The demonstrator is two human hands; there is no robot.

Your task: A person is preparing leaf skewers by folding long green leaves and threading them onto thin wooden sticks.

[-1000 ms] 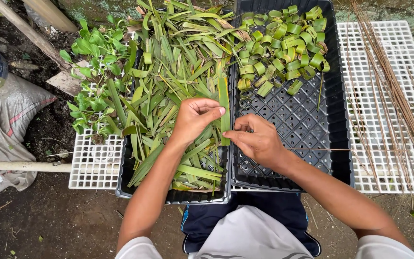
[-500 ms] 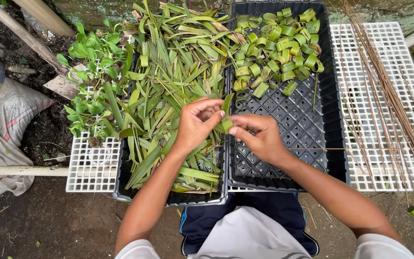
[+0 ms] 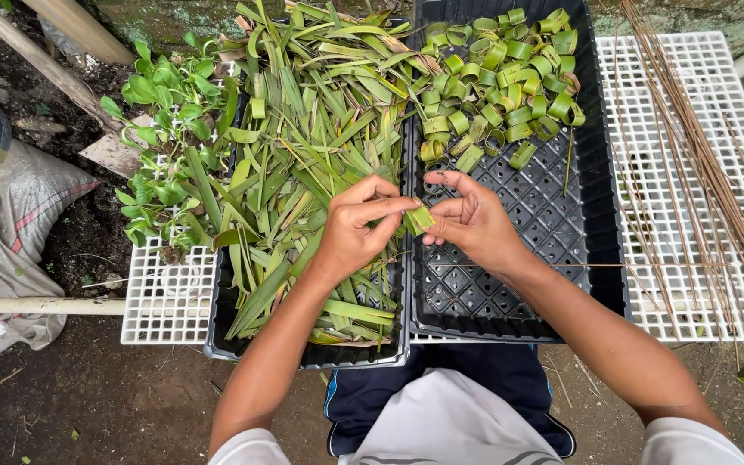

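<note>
Both hands, left hand (image 3: 356,226) and right hand (image 3: 474,222), pinch a leaf strip (image 3: 418,219) above black trays (image 3: 596,258)

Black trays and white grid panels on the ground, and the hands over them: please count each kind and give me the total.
Black trays: 2, one full of long green leaves, one holding rolled leaf rings.
White grid panels: 2, one at the left, one at the right.
Hands: 2, left hand and right hand, both pinching one small folded leaf strip.
Total: 6
</note>
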